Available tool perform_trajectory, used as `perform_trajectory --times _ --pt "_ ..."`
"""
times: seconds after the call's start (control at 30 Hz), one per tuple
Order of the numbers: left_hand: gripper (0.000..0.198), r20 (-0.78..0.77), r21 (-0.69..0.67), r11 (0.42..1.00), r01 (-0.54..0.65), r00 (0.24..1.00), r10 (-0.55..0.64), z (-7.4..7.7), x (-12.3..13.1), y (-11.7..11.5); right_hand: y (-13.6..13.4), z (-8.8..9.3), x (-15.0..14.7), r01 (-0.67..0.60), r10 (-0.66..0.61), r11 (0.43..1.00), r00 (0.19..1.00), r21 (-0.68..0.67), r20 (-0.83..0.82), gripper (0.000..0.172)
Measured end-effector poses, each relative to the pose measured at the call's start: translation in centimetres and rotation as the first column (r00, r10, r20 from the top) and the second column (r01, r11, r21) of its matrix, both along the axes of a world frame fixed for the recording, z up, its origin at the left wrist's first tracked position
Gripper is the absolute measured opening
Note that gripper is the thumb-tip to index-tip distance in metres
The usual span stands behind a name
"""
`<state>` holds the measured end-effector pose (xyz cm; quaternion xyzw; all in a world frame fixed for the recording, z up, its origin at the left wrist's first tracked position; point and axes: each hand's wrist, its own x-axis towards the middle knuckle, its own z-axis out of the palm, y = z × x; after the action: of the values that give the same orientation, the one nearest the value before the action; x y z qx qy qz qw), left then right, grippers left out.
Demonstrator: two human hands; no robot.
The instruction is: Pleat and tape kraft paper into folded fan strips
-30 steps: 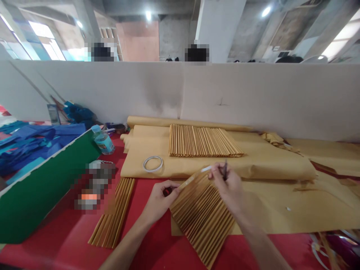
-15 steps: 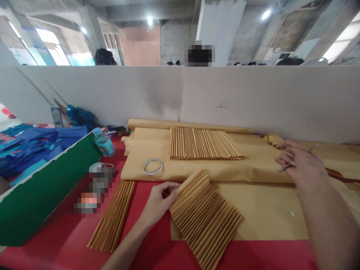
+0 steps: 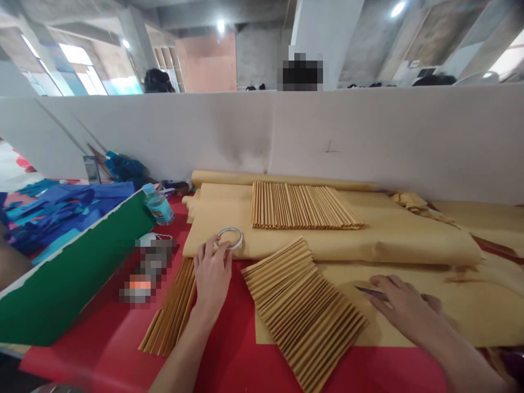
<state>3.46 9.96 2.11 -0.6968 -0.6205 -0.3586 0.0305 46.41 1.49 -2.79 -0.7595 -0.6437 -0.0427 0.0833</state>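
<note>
My left hand (image 3: 213, 273) reaches to a white tape-like ring (image 3: 230, 238), fingers apart around its left edge. Whether they touch the ring is hard to tell. My right hand (image 3: 403, 303) is closed around a slim, dark, pointed tool (image 3: 371, 292), held low over flat brown paper (image 3: 327, 327); the tool's exact kind does not show. Between my hands lies a loosely fanned, pleated brown paper sheet (image 3: 305, 316), untouched. Left of it, partly behind my left wrist, rests a narrow pleated bundle (image 3: 167, 316). Farther back sits a wide, tightly pleated stack (image 3: 305, 206).
A brown paper roll (image 3: 278, 178) lies along the white partition (image 3: 368, 125). At left stand a green panel (image 3: 82, 273) and a plastic bottle (image 3: 159, 207), with blue cloth-like pieces (image 3: 69, 210) beyond. A red surface (image 3: 233, 338) covers the table. People's heads show over the partition.
My left hand has let go of the fanned pleated paper and moved left to the ring. My right hand has come down and left with its pointed tool. The view has shifted slightly.
</note>
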Motion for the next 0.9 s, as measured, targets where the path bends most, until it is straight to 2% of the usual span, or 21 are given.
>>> perform_trajectory --times 0.07,0.13,0.17,0.23,0.3,0.37,0.43,0.57,0.73,0.8,0.9 --pt "0.015 0.012 0.005 1.0 0.01 1.0 -0.01 -0.4 -0.3 0.3 0.1 1.8 -2.0 -0.049 0.049 0.998 0.999 0.028 -0.008 0.039" --pt "0.012 0.143 0.006 0.993 0.114 0.983 -0.113 -0.6 -0.3 0.3 0.5 4.6 -5.7 -0.173 0.182 0.98 0.979 0.095 -0.091 0.037" --pt "0.012 0.241 0.003 0.983 0.186 0.954 -0.181 -0.7 -0.1 0.2 0.8 6.0 -8.0 -0.253 0.275 0.957 0.948 0.144 -0.161 0.034" --pt "0.014 0.443 -0.013 0.944 0.329 0.849 -0.289 -0.5 0.5 -0.3 1.3 8.4 -12.7 -0.379 0.442 0.892 0.846 0.246 -0.298 0.033" --pt "0.018 0.585 -0.043 0.896 0.443 0.738 -0.337 -0.2 1.3 -1.1 1.8 9.5 -17.0 -0.448 0.557 0.826 0.741 0.342 -0.375 0.035" --pt "0.019 0.651 -0.063 0.848 0.527 0.666 -0.365 0.3 2.1 -1.9 2.3 9.4 -20.1 -0.458 0.609 0.789 0.667 0.409 -0.429 0.044" --pt "0.019 0.68 -0.059 0.815 0.577 0.621 -0.391 0.7 2.8 -2.7 2.8 8.4 -21.9 -0.407 0.617 0.778 0.638 0.479 -0.461 0.049" --pt "0.018 0.704 -0.037 0.798 0.601 0.583 -0.406 1.0 3.3 -3.4 3.1 6.5 -23.0 -0.327 0.644 0.73 0.624 0.6 -0.443 0.052" --pt "0.02 0.724 -0.037 0.804 0.593 0.571 -0.387 0.7 3.3 -3.4 2.4 5.8 -23.7 -0.344 0.716 0.642 0.589 0.686 -0.375 0.053" --pt "0.02 0.729 -0.036 0.809 0.587 0.569 -0.381 0.7 3.3 -3.4 2.1 5.8 -24.0 -0.341 0.723 0.64 0.571 0.689 -0.389 0.049" --pt "0.018 0.703 -0.038 0.818 0.574 0.597 -0.387 0.6 3.4 -3.3 2.1 6.0 -24.1 -0.285 0.695 0.678 0.548 0.678 -0.465 0.035"
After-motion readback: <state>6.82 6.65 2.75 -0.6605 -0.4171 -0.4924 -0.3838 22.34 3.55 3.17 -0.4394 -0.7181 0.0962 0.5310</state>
